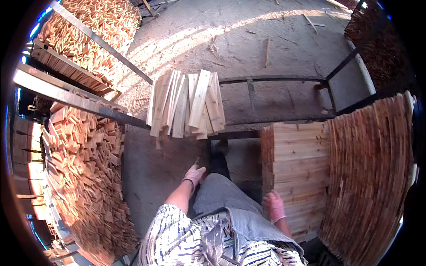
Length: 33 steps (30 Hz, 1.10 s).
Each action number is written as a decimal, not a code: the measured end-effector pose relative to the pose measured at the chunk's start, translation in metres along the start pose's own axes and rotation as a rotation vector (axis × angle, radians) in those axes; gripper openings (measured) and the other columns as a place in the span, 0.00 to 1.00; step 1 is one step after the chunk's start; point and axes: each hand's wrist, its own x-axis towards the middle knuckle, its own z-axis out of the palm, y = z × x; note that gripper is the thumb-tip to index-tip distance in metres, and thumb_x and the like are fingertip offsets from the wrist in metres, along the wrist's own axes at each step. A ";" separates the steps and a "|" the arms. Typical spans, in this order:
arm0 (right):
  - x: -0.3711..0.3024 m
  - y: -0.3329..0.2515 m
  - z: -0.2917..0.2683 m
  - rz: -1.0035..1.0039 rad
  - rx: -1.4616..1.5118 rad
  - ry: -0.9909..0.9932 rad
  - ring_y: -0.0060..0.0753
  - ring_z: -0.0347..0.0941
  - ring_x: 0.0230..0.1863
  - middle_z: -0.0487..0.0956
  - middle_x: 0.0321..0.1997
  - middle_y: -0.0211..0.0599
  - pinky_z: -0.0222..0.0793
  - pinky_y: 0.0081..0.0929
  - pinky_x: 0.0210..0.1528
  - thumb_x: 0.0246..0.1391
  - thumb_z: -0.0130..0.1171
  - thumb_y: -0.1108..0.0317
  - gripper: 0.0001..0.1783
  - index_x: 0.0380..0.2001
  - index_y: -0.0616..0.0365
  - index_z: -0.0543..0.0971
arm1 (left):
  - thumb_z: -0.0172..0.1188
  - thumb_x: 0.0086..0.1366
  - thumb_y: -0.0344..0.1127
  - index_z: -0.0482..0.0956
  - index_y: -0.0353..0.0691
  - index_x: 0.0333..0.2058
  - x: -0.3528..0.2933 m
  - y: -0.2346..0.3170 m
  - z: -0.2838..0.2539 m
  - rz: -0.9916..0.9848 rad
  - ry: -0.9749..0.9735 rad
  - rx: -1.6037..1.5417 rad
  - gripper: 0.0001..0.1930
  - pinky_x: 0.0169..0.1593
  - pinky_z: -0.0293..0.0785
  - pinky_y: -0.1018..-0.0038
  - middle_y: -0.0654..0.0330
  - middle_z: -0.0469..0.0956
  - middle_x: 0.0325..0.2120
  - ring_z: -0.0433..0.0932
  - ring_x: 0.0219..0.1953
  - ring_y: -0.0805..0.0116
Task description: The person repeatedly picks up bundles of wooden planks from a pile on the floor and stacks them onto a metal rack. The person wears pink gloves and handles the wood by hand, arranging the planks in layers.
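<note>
My left hand (194,174), in a pale glove, is held out over the floor beside my apron. Its fingers look closed, and a thin, short piece pokes up from them that I cannot make out. My right hand (275,205), gloved in pink, is by the left side of a stack of flat, light boards (298,164). Its fingers look loosely spread and slightly blurred, with nothing seen in them; whether they touch the boards is unclear. Ahead of my left hand, a loose pile of pale wooden slats (186,104) rests across a metal frame (275,80).
On the right stands a tall, tightly layered stack of thin boards (366,177). Heaps of short wood pieces lie at left (88,177) and far left (95,29). A metal rail (80,97) crosses the left side. Scraps (267,53) lie on the dusty floor.
</note>
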 end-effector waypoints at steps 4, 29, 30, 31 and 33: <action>0.028 0.024 0.094 0.172 -0.928 -0.047 0.34 0.78 0.48 0.81 0.52 0.45 0.72 0.30 0.55 0.61 0.59 0.51 0.33 0.64 0.59 0.71 | 0.63 0.62 0.53 0.62 0.36 0.67 0.052 0.069 -0.046 0.006 0.060 0.069 0.41 0.64 0.66 0.63 0.42 0.73 0.59 0.72 0.62 0.50; 0.561 0.019 0.441 -0.019 -1.371 0.017 0.59 0.55 0.73 0.56 0.75 0.58 0.54 0.43 0.73 0.59 0.49 0.31 0.52 0.72 0.61 0.54 | 0.71 0.54 0.56 0.38 0.29 0.71 0.427 0.132 -0.027 0.091 0.322 0.076 0.63 0.74 0.46 0.63 0.36 0.48 0.71 0.50 0.73 0.46; 0.552 0.036 0.446 0.018 -1.264 0.030 0.60 0.54 0.74 0.55 0.74 0.62 0.53 0.42 0.74 0.59 0.50 0.31 0.53 0.72 0.62 0.54 | 0.72 0.53 0.56 0.38 0.28 0.71 0.427 0.135 -0.023 0.016 0.375 0.149 0.63 0.74 0.46 0.63 0.36 0.47 0.71 0.50 0.73 0.46; 0.543 0.053 0.457 0.040 -1.505 0.030 0.60 0.53 0.74 0.56 0.73 0.64 0.52 0.41 0.74 0.59 0.50 0.31 0.53 0.72 0.62 0.53 | 0.72 0.53 0.55 0.39 0.28 0.71 0.424 0.137 -0.022 0.023 0.392 0.128 0.62 0.74 0.46 0.63 0.35 0.47 0.71 0.50 0.73 0.46; 0.526 0.066 0.465 -0.007 -1.316 0.072 0.58 0.54 0.74 0.58 0.73 0.61 0.52 0.41 0.74 0.60 0.50 0.34 0.52 0.73 0.63 0.52 | 0.73 0.52 0.54 0.42 0.27 0.71 0.423 0.144 -0.022 -0.038 0.402 0.085 0.61 0.73 0.50 0.63 0.34 0.51 0.69 0.53 0.72 0.46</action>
